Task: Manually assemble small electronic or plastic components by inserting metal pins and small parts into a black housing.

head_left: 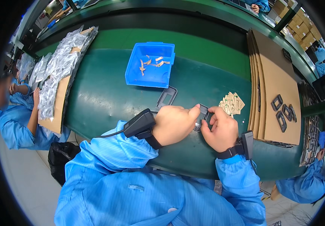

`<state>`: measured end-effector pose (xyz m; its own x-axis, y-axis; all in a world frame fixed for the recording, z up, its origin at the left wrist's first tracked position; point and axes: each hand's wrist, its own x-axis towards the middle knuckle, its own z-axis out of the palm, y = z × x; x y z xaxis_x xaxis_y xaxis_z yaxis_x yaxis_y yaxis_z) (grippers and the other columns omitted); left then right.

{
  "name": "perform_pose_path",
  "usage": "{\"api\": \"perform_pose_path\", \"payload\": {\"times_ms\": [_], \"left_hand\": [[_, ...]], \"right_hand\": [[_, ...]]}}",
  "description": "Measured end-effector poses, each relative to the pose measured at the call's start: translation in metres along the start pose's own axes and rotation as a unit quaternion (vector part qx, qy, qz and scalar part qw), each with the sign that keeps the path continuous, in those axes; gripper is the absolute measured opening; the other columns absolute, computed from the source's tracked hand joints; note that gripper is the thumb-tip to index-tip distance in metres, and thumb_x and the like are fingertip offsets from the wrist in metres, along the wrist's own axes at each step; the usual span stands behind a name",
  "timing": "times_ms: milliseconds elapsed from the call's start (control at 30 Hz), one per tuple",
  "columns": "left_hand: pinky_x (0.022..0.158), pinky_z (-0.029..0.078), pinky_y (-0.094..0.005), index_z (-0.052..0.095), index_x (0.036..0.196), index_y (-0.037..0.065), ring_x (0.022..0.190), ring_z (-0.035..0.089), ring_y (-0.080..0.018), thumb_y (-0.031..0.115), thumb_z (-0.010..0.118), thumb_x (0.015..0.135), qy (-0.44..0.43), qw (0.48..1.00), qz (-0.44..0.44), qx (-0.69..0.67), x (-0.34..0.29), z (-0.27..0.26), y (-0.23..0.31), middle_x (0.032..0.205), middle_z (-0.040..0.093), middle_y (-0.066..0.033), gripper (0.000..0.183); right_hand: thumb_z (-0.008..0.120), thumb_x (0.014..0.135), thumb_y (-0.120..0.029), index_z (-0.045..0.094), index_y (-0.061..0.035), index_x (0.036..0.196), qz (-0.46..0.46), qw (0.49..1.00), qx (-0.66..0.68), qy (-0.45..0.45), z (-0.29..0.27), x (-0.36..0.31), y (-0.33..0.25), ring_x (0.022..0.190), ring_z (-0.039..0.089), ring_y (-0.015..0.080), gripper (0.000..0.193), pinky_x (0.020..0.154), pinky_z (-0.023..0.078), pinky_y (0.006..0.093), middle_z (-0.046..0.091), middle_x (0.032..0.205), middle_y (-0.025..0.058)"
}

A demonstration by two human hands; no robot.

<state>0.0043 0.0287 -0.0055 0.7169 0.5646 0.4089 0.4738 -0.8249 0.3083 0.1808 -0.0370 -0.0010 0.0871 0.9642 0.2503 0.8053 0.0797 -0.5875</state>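
Head camera: the person's two bare hands met over the near part of a green table (106, 86), with a small grey case (199, 122) between them. The left hand (175, 122) pinched the case at its upper left, the thumb tip on its edge; the fingers beneath were hidden, so how they were placed could not be told. The right hand (221, 130) gripped the case's right side between thumb and forefinger, the other fingers curled in. Each wrist carried a strapped black device, the left one (140, 123) trailing a cable and the right one (247, 145) beside the cuff. Just beyond the left hand, a grey frame (174, 96) with a rectangular opening lay on the tabletop. Farther off stood a blue bin (147, 80) holding a few curled tan strips (142, 69). A loose pile of pale strips (232, 103) lay beyond the right hand, near a stack of cardboard sheets (273, 75) with several dark frames (276, 102) on top. On the left, items in clear plastic (62, 56) covered a board, and a co-worker in blue (19, 124) sat beside it; another blue-clad co-worker (301, 182) was at the lower right.
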Motion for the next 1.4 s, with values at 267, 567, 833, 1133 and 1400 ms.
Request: {"api": "perform_pose_path", "payload": {"times_ms": [267,567,833,1133,1400], "left_hand": [[0.05,0.048,-0.038,0.06,0.1,0.007,0.057,0.064,-0.0253,0.016,0.069,0.079,-0.01,1.0,-0.006,0.017,0.001,0.004,0.004,0.062,0.063,-0.0074,0.024],[0.056,0.051,-0.0374,0.059,0.1,0.007,0.066,0.067,-0.0255,0.015,0.073,0.075,0.04,0.998,-0.026,-0.028,0.005,0.002,0.005,0.075,0.068,-0.0075,0.029],[0.058,0.049,-0.0312,0.064,0.1,0.005,0.065,0.06,-0.0206,0.005,0.067,0.079,0.086,0.971,-0.103,-0.198,0.01,-0.011,-0.008,0.083,0.068,-0.007,0.021],[0.056,0.045,-0.0261,0.069,0.1,0.003,0.063,0.055,-0.0149,0.0,0.063,0.083,0.142,0.953,-0.074,-0.258,0.016,-0.03,-0.021,0.081,0.064,-0.0073,0.018],[0.055,0.043,-0.0225,0.067,0.098,0.002,0.063,0.053,-0.0066,0.009,0.066,0.089,0.039,0.911,-0.173,-0.372,0.016,-0.031,-0.019,0.085,0.063,-0.0045,0.012]], "right_hand": [[0.062,0.078,-0.009,0.06,-0.0045,0.097,0.036,0.999,-0.035,0.005,0.014,0.013,0.005,0.06,0.064,0.0337,0.02,0.055,0.05,0.0445,0.064,0.066,0.014],[0.058,0.086,-0.005,0.057,-0.002,0.092,0.012,0.999,0.011,0.033,0.018,0.017,0.022,0.058,0.066,0.0308,0.007,0.054,0.052,0.0407,0.065,0.067,0.0156],[0.053,0.092,0.003,0.051,0.0017,0.106,0.122,0.915,0.385,0.021,0.006,0.017,0.006,0.066,0.066,0.0118,0.014,0.054,0.051,0.0213,0.064,0.083,0.0087],[0.053,0.096,-0.003,0.052,-0.0006,0.12,0.17,0.772,0.605,-0.095,-0.008,0.031,-0.012,0.071,0.067,0.0136,0.024,0.061,0.055,0.0205,0.067,0.101,0.0145],[0.056,0.098,-0.009,0.055,-0.0006,0.106,0.16,0.799,0.577,-0.049,0.011,0.02,-0.01,0.075,0.069,0.016,0.012,0.059,0.057,0.0235,0.066,0.098,0.013]]}}
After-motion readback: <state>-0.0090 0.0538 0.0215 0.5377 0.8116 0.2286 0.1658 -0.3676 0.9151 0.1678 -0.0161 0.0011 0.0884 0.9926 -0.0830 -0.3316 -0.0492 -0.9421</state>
